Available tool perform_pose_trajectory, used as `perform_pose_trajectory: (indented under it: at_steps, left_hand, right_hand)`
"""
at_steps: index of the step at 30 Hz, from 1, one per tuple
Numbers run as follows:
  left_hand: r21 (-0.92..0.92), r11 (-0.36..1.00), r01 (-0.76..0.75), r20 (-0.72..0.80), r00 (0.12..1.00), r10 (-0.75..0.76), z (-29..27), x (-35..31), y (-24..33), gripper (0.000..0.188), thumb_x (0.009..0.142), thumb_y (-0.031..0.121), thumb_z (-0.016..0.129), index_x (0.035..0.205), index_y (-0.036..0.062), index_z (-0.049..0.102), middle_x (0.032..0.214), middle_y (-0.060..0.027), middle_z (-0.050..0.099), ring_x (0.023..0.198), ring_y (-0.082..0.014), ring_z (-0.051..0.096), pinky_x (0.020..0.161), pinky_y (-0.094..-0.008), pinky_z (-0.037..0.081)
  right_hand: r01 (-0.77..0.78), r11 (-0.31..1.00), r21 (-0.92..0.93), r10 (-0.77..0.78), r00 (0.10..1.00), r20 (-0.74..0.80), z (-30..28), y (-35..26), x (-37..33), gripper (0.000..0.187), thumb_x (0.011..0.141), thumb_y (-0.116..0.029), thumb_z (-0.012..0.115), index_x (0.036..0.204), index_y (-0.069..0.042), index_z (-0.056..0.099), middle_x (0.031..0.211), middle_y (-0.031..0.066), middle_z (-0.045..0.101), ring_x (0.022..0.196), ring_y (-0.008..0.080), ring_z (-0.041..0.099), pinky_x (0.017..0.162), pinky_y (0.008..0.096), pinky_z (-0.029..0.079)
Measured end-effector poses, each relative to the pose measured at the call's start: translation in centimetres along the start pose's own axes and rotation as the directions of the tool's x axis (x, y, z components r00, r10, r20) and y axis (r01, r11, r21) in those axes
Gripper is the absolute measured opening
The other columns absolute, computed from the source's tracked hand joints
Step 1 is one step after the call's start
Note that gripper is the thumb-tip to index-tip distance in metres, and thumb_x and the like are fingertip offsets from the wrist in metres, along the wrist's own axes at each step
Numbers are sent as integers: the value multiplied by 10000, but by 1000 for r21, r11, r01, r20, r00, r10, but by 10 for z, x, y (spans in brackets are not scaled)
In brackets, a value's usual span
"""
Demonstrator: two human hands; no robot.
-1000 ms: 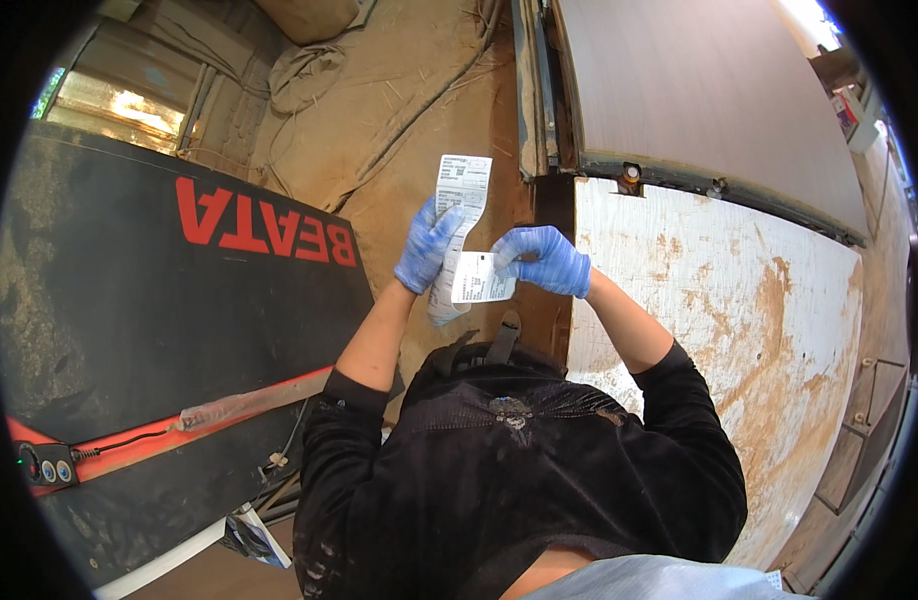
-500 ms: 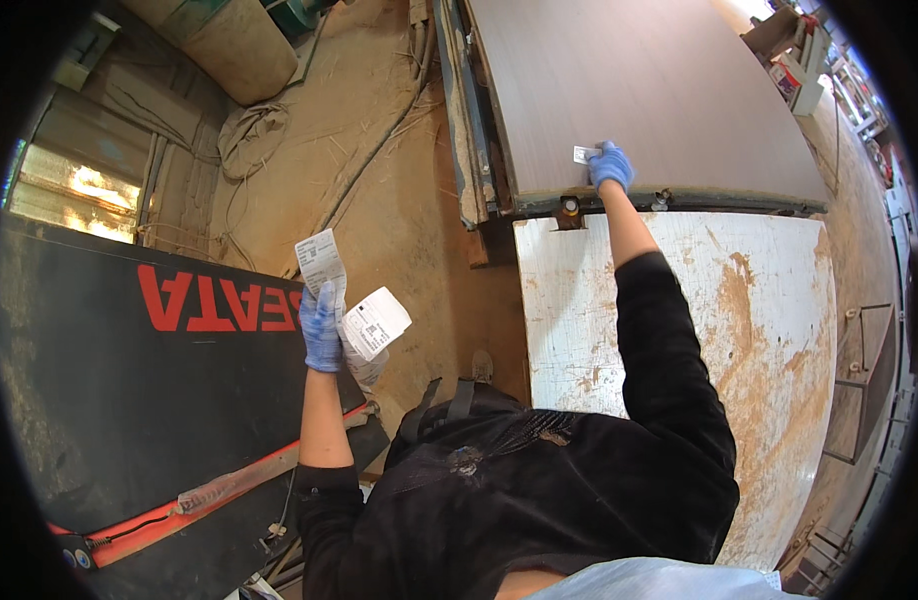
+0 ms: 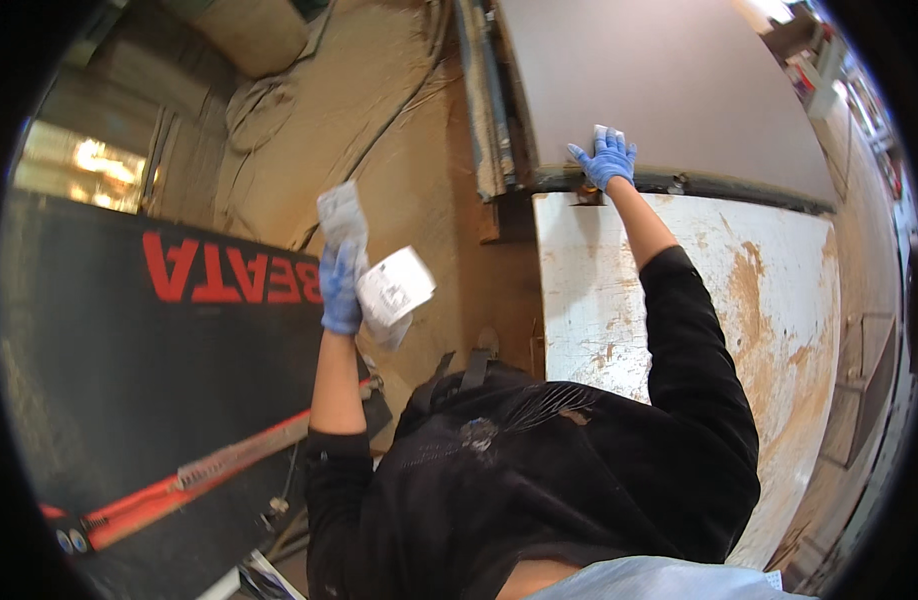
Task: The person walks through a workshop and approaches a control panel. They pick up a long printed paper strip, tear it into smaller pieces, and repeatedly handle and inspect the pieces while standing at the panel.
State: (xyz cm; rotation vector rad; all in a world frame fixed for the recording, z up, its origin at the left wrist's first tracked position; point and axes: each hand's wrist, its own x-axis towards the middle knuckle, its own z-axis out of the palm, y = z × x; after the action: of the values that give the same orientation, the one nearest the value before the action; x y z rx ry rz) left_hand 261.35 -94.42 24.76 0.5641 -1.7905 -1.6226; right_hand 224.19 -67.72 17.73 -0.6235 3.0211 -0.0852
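Observation:
My left hand (image 3: 342,285), in a blue glove, is closed around a strip of printed white labels (image 3: 343,212). A wider white piece with print, a label sheet (image 3: 398,284), sticks out to the right of that hand, and more crumpled strip hangs below it; print is blurred. My right hand (image 3: 607,160), also gloved in blue, lies flat with fingers spread on the near edge of a grey-brown panel (image 3: 659,80). Its fingertips look whitish. The small white label seen earlier there is not visible now; whether it lies beneath the hand I cannot tell.
A scratched white board (image 3: 699,290) adjoins the panel on the near side. At left stands a black machine cover (image 3: 159,350) with red lettering and a red rail (image 3: 229,465). A dark cable (image 3: 379,140) crosses the dusty floor (image 3: 309,130).
My right hand has gone from pinching a small white label to lying flat with fingers spread on the panel. My left hand has moved up and right in the picture with the labels.

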Motion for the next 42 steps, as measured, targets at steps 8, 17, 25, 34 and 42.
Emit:
perform_pose_trajectory:
  at_steps: [8, 17, 25, 34, 42]
  left_hand:
    - [12, 999, 36, 208, 978, -37, 4, 12, 16, 272, 866, 127, 515, 1121, 31, 514, 927, -43, 547, 787, -124, 517, 669, -251, 437]
    - [-239, 951, 198, 307, 944, -119, -2, 27, 14, 279, 887, 218, 521, 1089, 25, 539, 988, -48, 589, 881, -103, 537, 773, -242, 450]
    - [-284, 918, 276, 330, 927, -177, -25, 45, -2, 305, 902, 263, 488, 1111, 44, 533, 968, -20, 573, 868, -80, 515, 787, -238, 431]
    - [-164, 981, 101, 198, 978, -67, -72, 156, -47, 281, 898, 245, 502, 1035, 7, 561, 940, -40, 603, 834, -89, 523, 750, -258, 444]
    - [165, 981, -103, 314, 948, 47, -115, 303, -46, 215, 857, 204, 545, 946, 11, 575, 844, -65, 620, 749, -128, 550, 679, -287, 464]
  right_hand:
    - [162, -20, 987, -688, 714, -131, -69, -164, -140, 382, 854, -311, 578, 1132, -49, 573, 1111, 70, 588, 1044, 159, 524, 935, 308, 393]
    - [150, 71, 986, -853, 521, -18, -93, -228, -170, 241, 781, -39, 653, 1000, -60, 555, 908, -16, 580, 868, 70, 541, 787, 223, 460]
    - [120, -77, 990, -706, 695, -139, -75, -253, -147, 230, 788, 10, 608, 1003, -57, 559, 883, -15, 565, 826, 55, 515, 758, 222, 453]
    - [92, 73, 993, -828, 561, 9, -75, -316, -43, 112, 826, -71, 585, 935, -49, 602, 883, 3, 581, 853, 78, 520, 796, 244, 427]
    - [133, 85, 987, -833, 554, -3, -93, -406, 62, 256, 794, -34, 627, 1047, -64, 597, 952, 29, 616, 894, 89, 536, 797, 261, 454]
